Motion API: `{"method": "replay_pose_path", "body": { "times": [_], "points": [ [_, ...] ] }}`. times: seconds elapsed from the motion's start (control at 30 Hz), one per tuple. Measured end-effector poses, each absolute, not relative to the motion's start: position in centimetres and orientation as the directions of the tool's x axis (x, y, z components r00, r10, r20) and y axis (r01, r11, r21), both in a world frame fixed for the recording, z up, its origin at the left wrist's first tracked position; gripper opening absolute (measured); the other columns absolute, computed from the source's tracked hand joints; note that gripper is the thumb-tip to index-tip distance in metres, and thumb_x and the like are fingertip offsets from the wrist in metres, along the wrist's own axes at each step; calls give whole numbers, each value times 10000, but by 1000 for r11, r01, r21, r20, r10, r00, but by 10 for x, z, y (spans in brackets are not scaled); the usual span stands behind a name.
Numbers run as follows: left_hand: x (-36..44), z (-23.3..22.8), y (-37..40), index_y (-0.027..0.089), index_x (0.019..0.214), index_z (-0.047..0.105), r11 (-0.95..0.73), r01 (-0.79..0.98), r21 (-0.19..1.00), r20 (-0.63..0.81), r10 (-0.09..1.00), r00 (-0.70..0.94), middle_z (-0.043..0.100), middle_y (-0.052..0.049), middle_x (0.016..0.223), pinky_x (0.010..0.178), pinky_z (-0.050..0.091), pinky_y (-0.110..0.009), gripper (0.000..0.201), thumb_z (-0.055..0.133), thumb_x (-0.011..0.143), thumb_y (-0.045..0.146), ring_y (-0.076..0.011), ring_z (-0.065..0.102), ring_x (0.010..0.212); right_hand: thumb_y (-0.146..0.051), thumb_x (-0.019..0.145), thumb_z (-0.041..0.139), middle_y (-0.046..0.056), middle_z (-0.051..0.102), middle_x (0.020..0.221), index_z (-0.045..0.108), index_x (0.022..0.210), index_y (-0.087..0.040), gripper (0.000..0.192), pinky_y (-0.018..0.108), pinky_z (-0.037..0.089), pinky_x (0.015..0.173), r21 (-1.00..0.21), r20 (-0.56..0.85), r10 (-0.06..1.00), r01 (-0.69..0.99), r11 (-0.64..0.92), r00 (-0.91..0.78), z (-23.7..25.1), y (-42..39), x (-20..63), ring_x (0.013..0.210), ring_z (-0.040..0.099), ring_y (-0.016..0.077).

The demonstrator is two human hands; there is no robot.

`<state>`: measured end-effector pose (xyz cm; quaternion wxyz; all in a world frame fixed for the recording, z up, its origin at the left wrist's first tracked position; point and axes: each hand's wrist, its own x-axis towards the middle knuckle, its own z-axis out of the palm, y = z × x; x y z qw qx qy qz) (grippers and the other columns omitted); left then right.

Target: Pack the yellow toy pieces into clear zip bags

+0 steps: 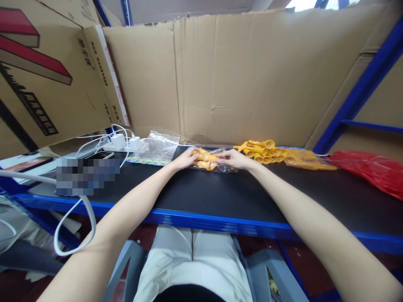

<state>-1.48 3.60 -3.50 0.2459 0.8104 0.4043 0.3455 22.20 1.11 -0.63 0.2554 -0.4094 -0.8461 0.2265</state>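
Note:
Both arms reach forward over a black shelf top (201,193). My left hand (185,159) and my right hand (233,158) hold the two ends of a small clear plastic bag (209,160) filled with orange-yellow plastic parts. The bag lies on the black surface near the cardboard back wall. To the right of my right hand, a loose heap of the same orange-yellow funnel-shaped parts (262,152) rests on the surface. Further right lies another clear bag of yellow parts (307,160).
A stack of empty clear bags (155,149) lies left of my hands. White chargers and cables (121,142) and a phone (100,156) sit at the left. A red plastic bag (373,170) is at the right. Cardboard (239,79) walls the back; blue frame posts (362,88) stand right.

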Motion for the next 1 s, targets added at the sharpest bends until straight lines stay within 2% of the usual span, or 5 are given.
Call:
{"method": "replay_pose_path", "body": {
  "times": [0.13,0.37,0.53,0.77,1.0],
  "points": [
    [-13,-34,36,167,1190,475,-623,444,644,421,773,475,507,-87,1236,974,338,-319,393,415,847,348,-179,465,1128,-254,727,620,70,643,1031,623,1098,-171,380,300,458,813,-607,248,851,610,509,-464,-2,9,223,881,588,165],
    [-15,-35,44,205,1125,575,-669,508,542,415,739,530,530,-55,1236,1064,198,-363,394,409,846,428,-205,286,1288,-166,704,613,89,624,1051,628,991,-138,289,285,458,830,-697,288,915,592,403,-283,-6,14,227,952,571,155],
    [-14,-35,43,184,1125,576,-685,520,510,429,727,536,540,-62,1227,1055,225,-346,397,399,854,414,-198,340,1256,-256,747,583,75,637,770,599,826,-120,158,251,467,618,-628,214,973,751,202,-83,-7,15,227,653,563,122],
    [-13,-31,34,181,1080,611,-702,530,476,503,711,491,544,-81,1216,1034,270,-365,333,463,830,343,-217,362,1248,-186,797,544,-19,475,487,547,721,-124,99,164,358,393,-951,-76,977,309,-10,-200,-4,10,227,415,403,49],
    [-8,-20,25,167,840,682,-672,554,492,603,722,340,545,-88,1210,987,344,-362,153,589,745,244,-209,498,1124,-108,790,559,-13,522,539,541,753,-107,41,139,415,415,-977,-210,949,79,-197,-234,-7,16,226,429,428,37]
  ]
}}
